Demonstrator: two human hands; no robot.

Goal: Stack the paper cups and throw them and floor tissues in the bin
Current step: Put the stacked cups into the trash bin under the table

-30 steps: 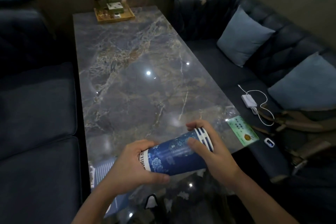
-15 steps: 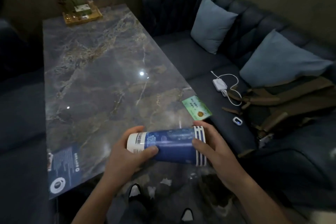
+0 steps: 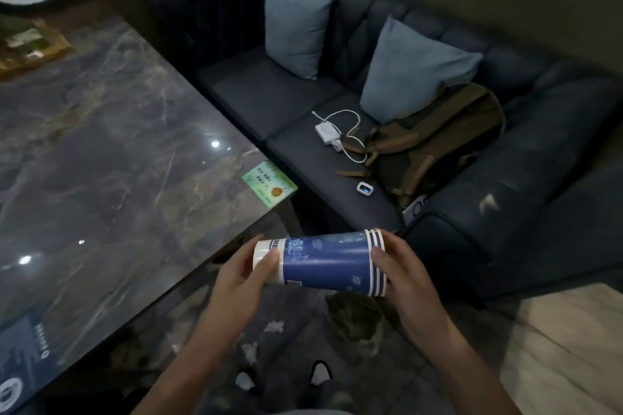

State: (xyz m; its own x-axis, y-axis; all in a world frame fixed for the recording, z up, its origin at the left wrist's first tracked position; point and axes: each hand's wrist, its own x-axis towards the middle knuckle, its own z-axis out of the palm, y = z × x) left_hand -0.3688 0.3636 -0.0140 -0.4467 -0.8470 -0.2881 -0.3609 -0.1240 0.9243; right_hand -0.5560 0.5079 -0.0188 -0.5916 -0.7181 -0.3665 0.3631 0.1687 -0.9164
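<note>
Fingers (image 3: pixel 379 259) first: curled and pressed onto the stack of paper cups (image 3: pixel 323 263), with the left hand (image 3: pixel 236 283) at the white base and the right hand (image 3: pixel 404 276) at the striped rims. Held the stack sideways between the two.

Swung within the last second toward the sofa (image 3: pixel 286 104) on the right, away from the far end of the table (image 3: pixel 101 162). Carried the stack off the near table edge and out over the floor, keeping the same two-handed hold throughout. Judged stacking finished and the bin trip next, though saw no bin. Spotted torn tissues (image 3: pixel 274 325) on the dark floor just below the hands, not yet picked up.

Could read nothing:
- white print and a round logo on the blue leaflet (image 3: pixel 23 357) at the near left table corner
- lines of print on the green card (image 3: pixel 269 187) at the table's right edge
- blurred dark lettering on a band near the cup base
</note>
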